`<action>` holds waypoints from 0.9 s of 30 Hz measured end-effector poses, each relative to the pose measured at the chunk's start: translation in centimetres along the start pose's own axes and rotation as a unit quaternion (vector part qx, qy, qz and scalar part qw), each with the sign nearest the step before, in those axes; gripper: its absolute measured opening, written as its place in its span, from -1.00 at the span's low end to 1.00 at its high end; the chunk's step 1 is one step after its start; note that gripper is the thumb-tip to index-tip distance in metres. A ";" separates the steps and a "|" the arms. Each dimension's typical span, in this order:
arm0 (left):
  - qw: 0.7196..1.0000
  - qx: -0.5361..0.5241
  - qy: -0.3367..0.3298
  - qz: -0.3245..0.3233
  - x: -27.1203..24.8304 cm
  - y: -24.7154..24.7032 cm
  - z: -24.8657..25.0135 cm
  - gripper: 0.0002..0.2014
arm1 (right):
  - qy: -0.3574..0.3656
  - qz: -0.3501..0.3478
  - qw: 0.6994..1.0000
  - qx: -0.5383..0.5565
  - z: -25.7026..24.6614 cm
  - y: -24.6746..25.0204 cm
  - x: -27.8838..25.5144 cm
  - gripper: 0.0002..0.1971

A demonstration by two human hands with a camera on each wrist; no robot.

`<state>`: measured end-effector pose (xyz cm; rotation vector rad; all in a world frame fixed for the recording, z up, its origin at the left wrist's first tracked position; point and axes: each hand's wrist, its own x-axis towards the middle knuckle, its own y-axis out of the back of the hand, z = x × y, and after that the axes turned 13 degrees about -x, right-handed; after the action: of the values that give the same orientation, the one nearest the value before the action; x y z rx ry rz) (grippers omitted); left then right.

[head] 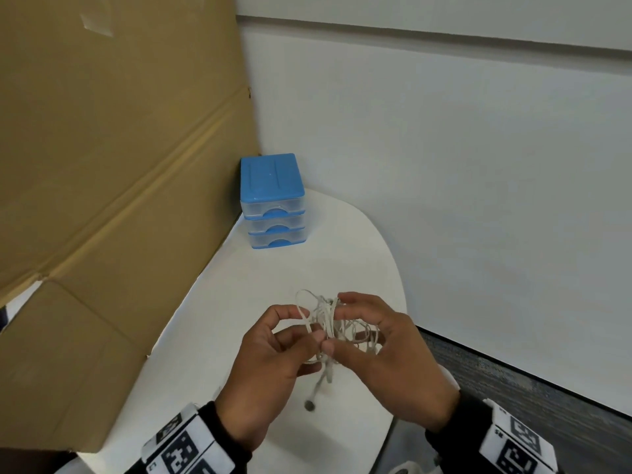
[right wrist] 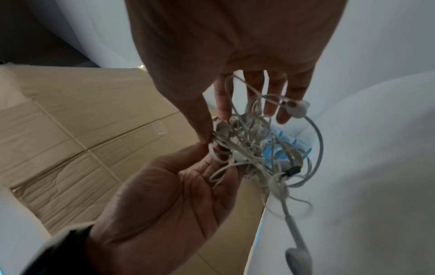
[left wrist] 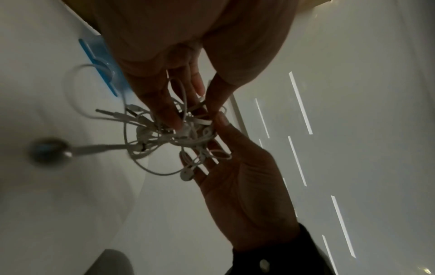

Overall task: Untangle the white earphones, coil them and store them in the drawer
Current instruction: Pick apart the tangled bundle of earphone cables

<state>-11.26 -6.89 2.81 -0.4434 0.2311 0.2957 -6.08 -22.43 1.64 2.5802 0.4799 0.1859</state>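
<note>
Both hands hold a tangled bunch of white earphones (head: 330, 331) in the air above the white table (head: 260, 295). My left hand (head: 307, 325) pinches cable strands at the bunch's left side. On the right side, my right hand (head: 337, 321) pinches the tangle with thumb and forefinger, its other fingers spread behind the loops. One earbud (head: 310, 405) hangs below on its cord and looks blurred. From the right wrist, the tangle (right wrist: 249, 148) lies between both hands, with a second earbud (right wrist: 297, 108) near my fingertips. A jack plug (left wrist: 101, 111) sticks out in the left wrist view.
A small drawer unit (head: 272, 200) with a blue top and three clear drawers, all closed, stands at the table's back left corner. A large cardboard box (head: 102, 165) walls the left side. A white wall is behind, and grey floor (head: 513, 388) lies beyond the table's right edge.
</note>
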 end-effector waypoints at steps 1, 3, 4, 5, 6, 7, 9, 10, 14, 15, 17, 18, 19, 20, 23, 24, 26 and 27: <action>1.000 0.002 0.002 0.003 0.0 0.1 -0.2 -0.81 | -0.002 -0.014 1.000 0.013 0.1 0.0 0.0 -0.72; 1.000 -0.004 0.011 0.009 0.1 0.2 -0.5 -0.85 | -0.008 -0.039 0.999 0.028 0.5 0.0 0.2 -0.70; 1.000 -0.014 0.018 0.012 0.2 0.3 -0.5 -0.87 | -0.007 -0.048 0.998 0.032 0.8 0.0 0.3 -0.68; 0.999 -0.027 0.026 0.013 0.4 0.4 -0.5 -0.88 | -0.003 -0.053 0.998 0.034 1.0 0.0 0.4 -0.67; 0.998 -0.047 0.034 0.016 0.6 0.5 -0.3 -0.89 | 0.004 -0.057 0.998 0.032 1.2 0.1 0.5 -0.67; 0.997 -0.070 0.041 0.019 0.8 0.6 -0.2 -0.89 | 0.009 -0.063 0.997 0.030 1.3 0.2 0.5 -0.68; 0.992 -0.115 0.055 0.026 1.2 0.7 0.1 -0.86 | 0.015 -0.081 0.996 0.040 1.3 0.3 0.6 -0.70; 0.989 -0.131 0.062 0.025 1.4 0.8 0.2 -0.85 | 0.019 -0.086 0.995 0.047 1.2 0.3 0.6 -0.70; 0.991 -0.112 0.072 0.006 1.6 1.0 0.2 -0.78 | -0.019 -0.059 0.992 0.107 1.3 0.1 1.0 -0.69; 0.996 -0.064 0.059 0.005 1.6 1.0 -0.1 -0.76 | -0.043 -0.049 0.989 0.133 1.4 0.2 1.2 -0.71; 0.999 0.045 0.014 0.004 1.5 0.9 -0.8 -0.75 | -0.090 -0.043 0.975 0.197 1.5 0.8 1.6 -0.77; 0.997 0.081 -0.008 0.002 1.4 0.9 -1.2 -0.75 | -0.108 -0.048 0.965 0.233 1.4 1.1 1.8 -0.80; 0.995 0.103 -0.015 -0.002 1.3 0.9 -1.5 -0.72 | -0.119 -0.058 0.955 0.266 1.2 1.5 1.9 -0.81; 0.993 0.113 -0.006 -0.016 1.2 0.9 -1.9 -0.67 | -0.129 -0.067 0.945 0.293 1.1 1.7 2.0 -0.82; 0.991 0.051 0.104 -0.069 0.9 0.7 -2.5 -0.57 | -0.153 -0.080 0.924 0.342 0.9 1.9 2.1 -0.80; 0.988 0.017 0.134 -0.074 0.7 0.5 -2.4 -0.58 | -0.157 -0.076 0.922 0.345 0.8 1.9 2.1 -0.78; 0.988 -0.017 0.138 -0.073 0.8 0.5 -2.4 -0.60 | -0.162 -0.055 0.931 0.323 0.9 1.8 2.2 -0.76; 0.990 -0.019 0.125 -0.068 0.9 0.6 -2.4 -0.64 | -0.163 -0.041 0.939 0.299 1.1 1.8 2.3 -0.77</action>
<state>-10.99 -7.23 0.26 -0.5327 0.4376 0.1095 -3.17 -23.53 1.73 3.0795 0.5842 -0.4877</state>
